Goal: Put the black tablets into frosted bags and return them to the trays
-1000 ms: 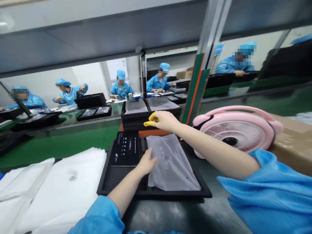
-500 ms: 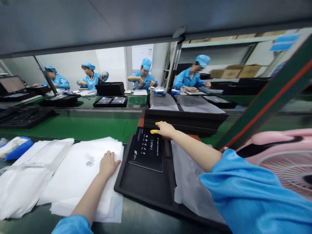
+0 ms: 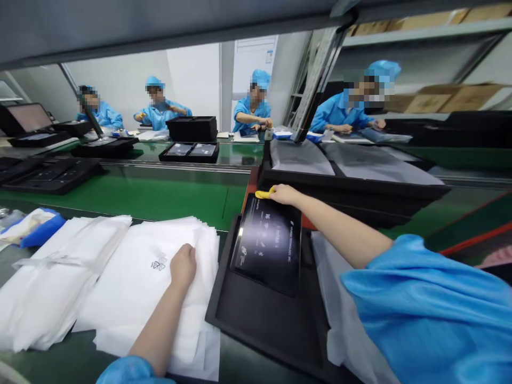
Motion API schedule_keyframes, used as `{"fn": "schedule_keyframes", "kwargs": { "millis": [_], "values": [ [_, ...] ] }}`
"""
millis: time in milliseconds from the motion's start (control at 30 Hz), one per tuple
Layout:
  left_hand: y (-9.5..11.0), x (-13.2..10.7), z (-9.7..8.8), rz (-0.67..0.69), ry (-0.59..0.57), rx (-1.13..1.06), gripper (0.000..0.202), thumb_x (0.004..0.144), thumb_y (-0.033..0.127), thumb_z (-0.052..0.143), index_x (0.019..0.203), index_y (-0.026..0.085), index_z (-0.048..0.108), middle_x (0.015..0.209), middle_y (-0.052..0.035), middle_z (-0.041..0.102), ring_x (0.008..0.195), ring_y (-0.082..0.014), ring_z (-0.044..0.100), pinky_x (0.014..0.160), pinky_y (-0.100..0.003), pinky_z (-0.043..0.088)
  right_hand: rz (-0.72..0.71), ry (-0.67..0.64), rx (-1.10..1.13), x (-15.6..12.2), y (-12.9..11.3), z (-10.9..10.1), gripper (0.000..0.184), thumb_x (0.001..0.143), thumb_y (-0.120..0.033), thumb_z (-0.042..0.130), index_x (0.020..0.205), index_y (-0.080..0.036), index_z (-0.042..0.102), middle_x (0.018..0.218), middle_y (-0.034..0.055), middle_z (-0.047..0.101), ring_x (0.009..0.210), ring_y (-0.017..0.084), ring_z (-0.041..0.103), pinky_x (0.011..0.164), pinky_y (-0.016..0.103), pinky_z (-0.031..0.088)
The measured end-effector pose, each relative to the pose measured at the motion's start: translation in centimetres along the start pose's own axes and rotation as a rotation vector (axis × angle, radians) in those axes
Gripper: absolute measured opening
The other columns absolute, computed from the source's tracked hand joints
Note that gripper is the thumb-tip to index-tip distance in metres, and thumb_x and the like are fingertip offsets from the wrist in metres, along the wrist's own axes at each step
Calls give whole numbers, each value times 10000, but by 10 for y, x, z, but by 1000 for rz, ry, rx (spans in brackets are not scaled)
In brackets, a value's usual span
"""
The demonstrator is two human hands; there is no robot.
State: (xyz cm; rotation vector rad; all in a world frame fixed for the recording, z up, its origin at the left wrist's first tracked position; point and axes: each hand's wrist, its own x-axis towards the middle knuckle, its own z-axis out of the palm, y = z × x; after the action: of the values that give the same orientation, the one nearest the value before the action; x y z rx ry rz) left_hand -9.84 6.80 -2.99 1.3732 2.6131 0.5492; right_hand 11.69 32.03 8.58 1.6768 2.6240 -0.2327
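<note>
Tablet [image 3: 269, 242]: stood tipped up at centre frame, near edge down in the black tray [image 3: 256, 320], far edge lifted, dark face with white print turned toward the camera.

Nearest, at bottom left: a blue sleeve, then a bare forearm. Left hand [image 3: 183, 265]: lay palm-down on the top of the white bags [image 3: 132, 277], fingers loosely bent, clasping nothing. Bags: sat stacked left of centre, close against the tray's left rim; touching or not, cannot tell. Spread further, as a second rumpled heap, toward the left edge of the frame, beside a blue cloth [image 3: 40, 229].

At lower right: grey bag [image 3: 340, 320], draped over the tray's right side and partly hidden under the right sleeve.

Right hand [image 3: 282, 194]: reached up and left from that sleeve to the tablet's far edge. Gripped that edge and held it raised, with a yellow cot [image 3: 262, 194] on one finger pointing left.

Just beyond the hand, right of centre: a stack of trays [image 3: 352, 192], topped with more grey bags. Left of it: green belt [image 3: 160, 197], stretched across the middle of the frame, with more dark trays along its far side.

Farthest, across the upper frame: co-workers [image 3: 254, 106] in blue coats and caps, seated at benches, hands busy at their own places.
</note>
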Motion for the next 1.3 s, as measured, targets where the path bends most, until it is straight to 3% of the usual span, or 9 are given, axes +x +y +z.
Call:
{"fn": "schedule_keyframes", "kwargs": {
  "millis": [233, 400, 633, 800, 933, 1000, 1100, 1200, 1300],
  "values": [
    [-15, 4, -5, -118, 160, -306, 186, 810, 254, 403, 645, 208, 475, 620, -2, 576, 654, -160, 537, 620, -221, 362, -322, -44, -141, -103, -38, -90, 431, 703, -536, 525, 841, -150, 658, 783, 81, 647, 694, 199, 590, 532, 255, 349],
    [-25, 7, -17, -200, 193, -243, 176, 788, 254, 429, 638, 210, 509, 634, -30, 601, 668, -195, 542, 617, -261, 362, -424, 52, -203, -161, -61, -93, 488, 724, -531, 489, 983, -143, 634, 872, 119, 649, 802, 242, 596, 542, 260, 342],
    [-20, 4, -23, -246, 303, -253, 173, 776, 202, 439, 607, 207, 476, 584, -32, 552, 676, -220, 557, 656, -308, 390, -516, 94, -210, -179, -78, -91, 390, 732, -399, 514, 1002, -143, 629, 900, 121, 650, 816, 243, 600, 517, 259, 337],
    [-10, -1, -61, -207, 470, -344, 187, 815, 172, 328, 648, 206, 405, 644, -17, 501, 717, -187, 526, 706, -306, 395, -396, 243, -25, -193, -33, -95, 334, 723, -460, 540, 769, -145, 640, 715, 73, 623, 696, 211, 585, 502, 256, 314],
    [24, -24, -86, 19, 483, -490, 166, 812, 232, 370, 654, 210, 418, 606, 33, 458, 646, -144, 477, 651, -255, 386, -136, 536, 438, -223, 33, -82, 422, 673, -571, 576, 591, -158, 569, 515, 3, 503, 542, 157, 509, 492, 256, 321],
    [53, -41, -73, 164, 381, -581, 162, 792, 234, 408, 634, 210, 432, 563, 45, 433, 598, -137, 454, 624, -252, 373, -43, 736, 698, -243, 56, -67, 412, 666, -570, 592, 599, -164, 565, 499, -11, 475, 530, 146, 486, 502, 260, 339],
    [93, -64, -28, 221, 112, -679, 173, 748, 182, 456, 578, 206, 436, 553, 38, 451, 597, -136, 460, 642, -261, 367, 65, 967, 1023, -270, 68, -36, 381, 679, -551, 598, 697, -171, 600, 565, -7, 525, 568, 150, 500, 530, 274, 381],
    [110, -69, 7, 167, -37, -722, 217, 717, 168, 476, 513, 202, 412, 504, 35, 429, 560, -132, 441, 619, -267, 357, 145, 1000, 1200, -289, 59, -4, 394, 637, -545, 639, 753, -169, 623, 624, 0, 577, 585, 156, 522, 532, 281, 413],
    [106, -58, 10, 120, -23, -827, 231, 734, 285, 485, 538, 203, 395, 504, 49, 397, 527, -113, 404, 568, -252, 346, 132, 874, 1222, -294, 44, 20, 421, 598, -555, 661, 726, -154, 637, 616, 2, 593, 575, 152, 532, 536, 271, 431]
  ]
}}
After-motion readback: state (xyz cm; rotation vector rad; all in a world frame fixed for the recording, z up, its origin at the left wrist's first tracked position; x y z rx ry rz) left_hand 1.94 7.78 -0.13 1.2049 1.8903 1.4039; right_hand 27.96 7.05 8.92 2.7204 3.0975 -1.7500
